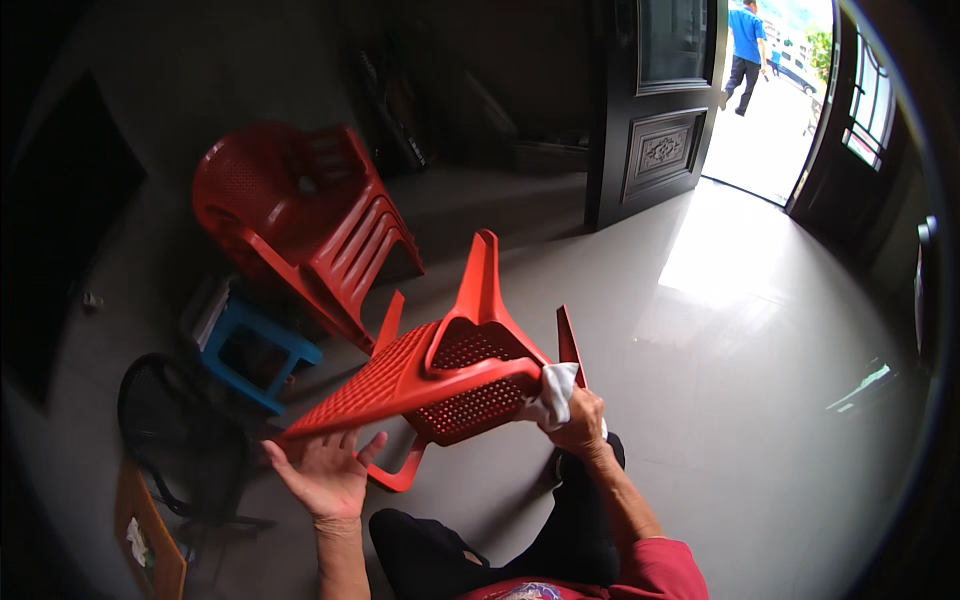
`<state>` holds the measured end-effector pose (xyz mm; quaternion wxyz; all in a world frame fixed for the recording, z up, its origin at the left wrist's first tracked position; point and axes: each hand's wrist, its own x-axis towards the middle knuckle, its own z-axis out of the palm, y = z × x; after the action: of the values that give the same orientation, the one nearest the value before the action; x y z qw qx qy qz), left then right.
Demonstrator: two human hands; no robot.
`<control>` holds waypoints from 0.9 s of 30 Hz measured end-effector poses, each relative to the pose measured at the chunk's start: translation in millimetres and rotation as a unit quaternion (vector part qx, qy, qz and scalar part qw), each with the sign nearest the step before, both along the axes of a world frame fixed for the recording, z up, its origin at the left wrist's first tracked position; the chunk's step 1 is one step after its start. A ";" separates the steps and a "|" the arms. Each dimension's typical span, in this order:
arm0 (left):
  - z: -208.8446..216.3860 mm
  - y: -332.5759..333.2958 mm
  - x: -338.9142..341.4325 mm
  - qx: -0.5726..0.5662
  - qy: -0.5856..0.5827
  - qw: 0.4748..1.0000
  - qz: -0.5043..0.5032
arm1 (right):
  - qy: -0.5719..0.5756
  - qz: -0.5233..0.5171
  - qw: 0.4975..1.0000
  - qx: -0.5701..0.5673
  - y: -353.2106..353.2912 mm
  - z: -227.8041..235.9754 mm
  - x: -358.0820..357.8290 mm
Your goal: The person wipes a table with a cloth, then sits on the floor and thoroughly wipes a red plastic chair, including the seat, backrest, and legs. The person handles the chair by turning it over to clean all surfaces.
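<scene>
A red plastic armchair [385,378] with a latticed back and seat is tipped on its side in front of me, its legs sticking out. Beneath the low edge of its backrest, my left hand [332,478] lies palm up with fingers spread; the fingertips are partly hidden by the edge. My right hand [580,425] is closed around a white cloth [556,388], pressed against the chair at its right end by a leg. Part of the cloth hangs below that hand.
Stacked red armchairs [290,215] stand at the far left. Nearer are a blue plastic stool [250,345], a dark chair [175,440] and a wooden board or tabletop [150,530]. A dark door [655,120] stands open at the back right, with a person [745,50] outside.
</scene>
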<state>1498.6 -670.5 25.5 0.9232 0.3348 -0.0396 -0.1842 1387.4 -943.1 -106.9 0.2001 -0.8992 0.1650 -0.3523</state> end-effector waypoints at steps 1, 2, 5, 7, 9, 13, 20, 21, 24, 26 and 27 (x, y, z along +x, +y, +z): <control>17.1 -4.0 -7.2 0.038 0.029 0.998 0.047 | -0.019 0.026 0.998 -0.046 7.2 -23.2 -4.1; 21.8 0.0 -11.0 0.041 0.112 0.986 0.114 | -0.042 0.036 0.998 -0.025 17.6 -43.7 -4.9; 3.3 51.7 -15.0 0.006 0.143 0.984 0.104 | -0.077 0.069 0.994 -0.029 59.2 -59.3 -9.0; -6.6 62.3 -29.5 0.047 0.160 0.975 0.148 | -0.056 0.099 0.993 0.032 76.2 -78.8 -17.8; -17.4 67.1 -47.7 0.092 0.165 0.967 0.168 | -0.003 0.139 0.989 0.056 88.6 -93.1 -28.8; -51.9 41.0 -92.6 0.064 0.131 0.982 0.119 | 0.017 0.187 0.974 0.125 107.3 -83.3 -43.0; -88.9 26.9 -112.6 -0.001 0.061 0.998 0.028 | 0.146 0.209 0.931 0.262 120.2 -71.7 -50.0; -85.5 19.8 -108.9 0.003 0.034 0.998 0.053 | 0.159 0.210 0.923 0.280 124.2 -70.1 -49.5; -81.4 27.5 -98.6 -0.062 0.094 0.988 0.107 | 0.236 0.258 0.869 0.351 135.3 -52.6 -47.0; -77.9 35.3 -93.2 -0.084 0.186 0.970 0.135 | 0.193 0.332 0.807 0.448 131.0 -62.1 -51.7; -75.6 37.6 -92.1 -0.069 0.186 0.971 0.133 | 0.191 0.381 0.772 0.471 127.2 -65.5 -56.1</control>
<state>1406.5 -633.0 -50.1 0.9516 0.2322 0.1645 -0.1159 1331.3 -815.9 -172.4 0.6810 -0.7302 -0.0104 0.0536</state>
